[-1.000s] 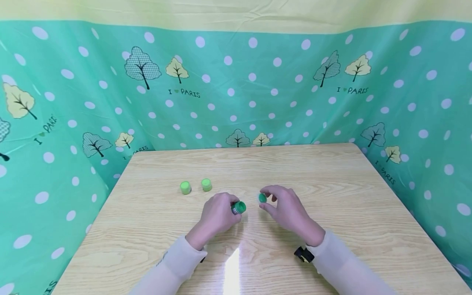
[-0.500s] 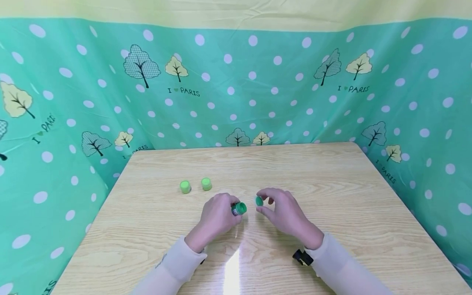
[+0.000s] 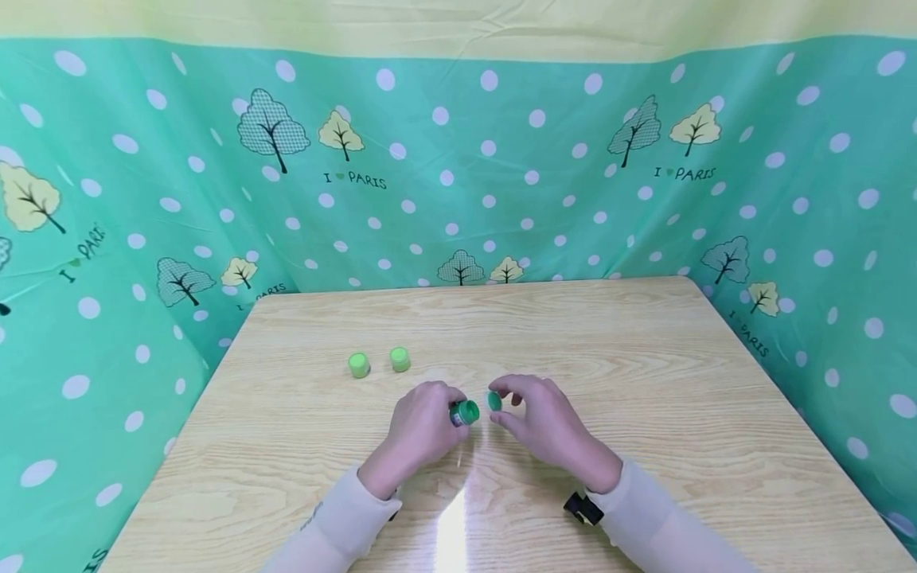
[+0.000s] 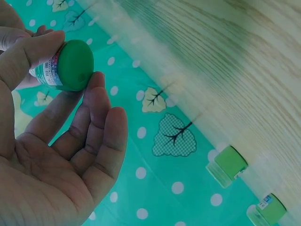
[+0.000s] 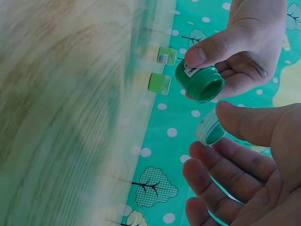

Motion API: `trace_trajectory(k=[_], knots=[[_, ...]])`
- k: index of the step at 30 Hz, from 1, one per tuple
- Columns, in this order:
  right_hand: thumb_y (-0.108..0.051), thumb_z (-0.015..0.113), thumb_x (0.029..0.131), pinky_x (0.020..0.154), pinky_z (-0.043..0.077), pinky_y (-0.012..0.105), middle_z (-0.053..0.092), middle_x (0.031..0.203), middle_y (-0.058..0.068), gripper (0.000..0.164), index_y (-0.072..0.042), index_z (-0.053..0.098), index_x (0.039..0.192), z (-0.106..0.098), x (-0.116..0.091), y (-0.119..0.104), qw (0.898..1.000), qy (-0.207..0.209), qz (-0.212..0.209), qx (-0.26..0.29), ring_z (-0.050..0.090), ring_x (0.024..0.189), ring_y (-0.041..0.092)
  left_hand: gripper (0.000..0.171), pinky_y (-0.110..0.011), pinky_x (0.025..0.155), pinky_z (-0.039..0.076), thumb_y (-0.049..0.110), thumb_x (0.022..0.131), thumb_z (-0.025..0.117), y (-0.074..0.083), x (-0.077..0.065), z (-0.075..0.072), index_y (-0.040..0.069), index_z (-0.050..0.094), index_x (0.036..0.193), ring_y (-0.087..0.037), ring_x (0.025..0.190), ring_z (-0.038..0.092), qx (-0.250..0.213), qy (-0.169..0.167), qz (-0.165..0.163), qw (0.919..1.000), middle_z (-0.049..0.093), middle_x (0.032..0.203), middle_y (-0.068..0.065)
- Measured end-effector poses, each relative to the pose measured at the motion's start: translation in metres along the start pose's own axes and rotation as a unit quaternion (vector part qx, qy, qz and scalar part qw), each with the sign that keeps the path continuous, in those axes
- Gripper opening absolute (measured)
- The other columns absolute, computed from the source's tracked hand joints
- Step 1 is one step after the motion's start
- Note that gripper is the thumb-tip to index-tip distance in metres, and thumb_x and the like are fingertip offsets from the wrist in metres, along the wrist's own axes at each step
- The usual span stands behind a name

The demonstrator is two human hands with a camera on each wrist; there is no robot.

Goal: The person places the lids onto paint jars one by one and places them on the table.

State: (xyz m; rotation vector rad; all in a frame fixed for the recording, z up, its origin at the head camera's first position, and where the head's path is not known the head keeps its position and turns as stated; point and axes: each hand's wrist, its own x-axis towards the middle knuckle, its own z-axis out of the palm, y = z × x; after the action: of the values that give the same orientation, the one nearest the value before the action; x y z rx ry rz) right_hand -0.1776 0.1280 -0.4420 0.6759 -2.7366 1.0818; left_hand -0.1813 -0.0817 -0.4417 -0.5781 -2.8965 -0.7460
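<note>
My left hand holds a small dark green paint jar between thumb and fingers, tilted so its uncapped mouth faces right. A label shows on the jar's side in the left wrist view. Thumb and fingertips of my right hand pinch a round clear lid with green inside it. Lid and jar mouth face each other with a narrow gap between them, above the table. Two light green jars, one on the left and the other beside it, stand capped beyond my left hand.
The wooden table reaches back to a green dotted cloth that hangs behind it and at both sides. A bright strip of reflected light lies near the front, between my forearms.
My right hand has moved left and slightly nearer to me with the lid, narrowing the gap to the jar. The left hand has shifted only slightly.
</note>
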Motion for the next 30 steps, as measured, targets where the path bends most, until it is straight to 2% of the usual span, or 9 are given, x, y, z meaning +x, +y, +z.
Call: trace_trajectory(k=[10, 21, 30], knots=[[-0.015, 0.084, 0.086, 0.076, 0.049, 0.032, 0.072, 0.107, -0.009, 0.033, -0.016, 0.074, 0.117, 0.002, -0.002, -0.004, 1.0, -0.008, 0.002, 0.008, 0.063, 0.092, 0.019, 0.021, -0.027, 0.059, 0.048, 0.009, 0.07, 0.088, 0.001, 0.0, 0.0, 0.013, 0.079, 0.089, -0.009, 0.07, 0.056, -0.002, -0.004, 0.0, 1.0, 0.068, 0.079, 0.005], [-0.015, 0.086, 0.084, 0.075, 0.05, 0.03, 0.073, 0.103, -0.01, 0.03, -0.018, 0.075, 0.112, 0.007, -0.001, -0.004, 1.0, 0.002, -0.025, 0.008, 0.063, 0.087, 0.014, 0.017, -0.025, 0.055, 0.044, 0.008, 0.07, 0.086, 0.004, 0.001, -0.001, 0.016, 0.078, 0.081, -0.009, 0.065, 0.051, -0.001, 0.006, 0.009, 0.9999, 0.062, 0.071, 0.009], [-0.013, 0.086, 0.083, 0.076, 0.05, 0.032, 0.073, 0.104, -0.009, 0.031, -0.016, 0.074, 0.112, 0.01, -0.002, -0.004, 0.999, -0.009, -0.033, 0.017, 0.064, 0.088, 0.018, 0.02, -0.024, 0.055, 0.044, 0.009, 0.069, 0.089, 0.004, -0.001, 0.001, 0.015, 0.079, 0.085, -0.007, 0.065, 0.051, -0.006, -0.004, 0.009, 0.9999, 0.064, 0.073, 0.009]])
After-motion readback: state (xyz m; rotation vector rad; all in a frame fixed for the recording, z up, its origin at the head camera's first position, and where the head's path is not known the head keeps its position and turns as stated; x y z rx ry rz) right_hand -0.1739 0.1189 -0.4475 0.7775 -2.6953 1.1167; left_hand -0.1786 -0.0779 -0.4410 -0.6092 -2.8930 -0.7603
